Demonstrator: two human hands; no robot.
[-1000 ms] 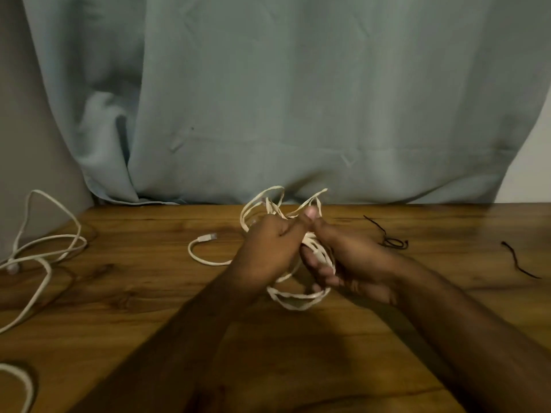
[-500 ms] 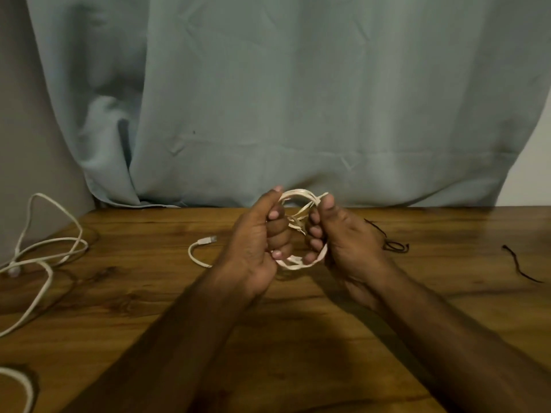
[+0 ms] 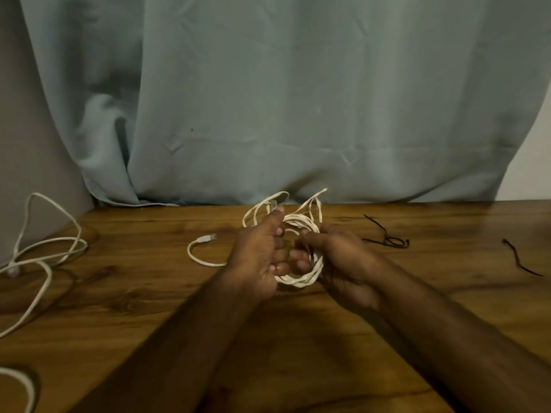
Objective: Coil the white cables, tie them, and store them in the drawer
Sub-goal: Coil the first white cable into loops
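A white cable coil [image 3: 301, 280] of several loops is held over the middle of the wooden table [image 3: 119, 308]. My left hand [image 3: 259, 257] grips its left side, thumb up against loose loops that stick up behind. My right hand [image 3: 337, 260] grips the coil's right side, fingers curled through it. The cable's free end with its plug [image 3: 208, 238] trails left on the table. A second white cable [image 3: 44, 257] lies loose at the table's left edge. No drawer is in view.
Two short black ties lie on the table to the right: a looped tie [image 3: 387, 241] close to my right hand and a straight tie [image 3: 520, 257] farther right. A pale blue curtain [image 3: 298, 99] hangs behind the table. Another white cable loop [image 3: 21, 380] shows at bottom left.
The coil went from a loose bundle to a tight ring raised between both hands, then spread wider again and lower, with loops sticking up behind my left thumb.
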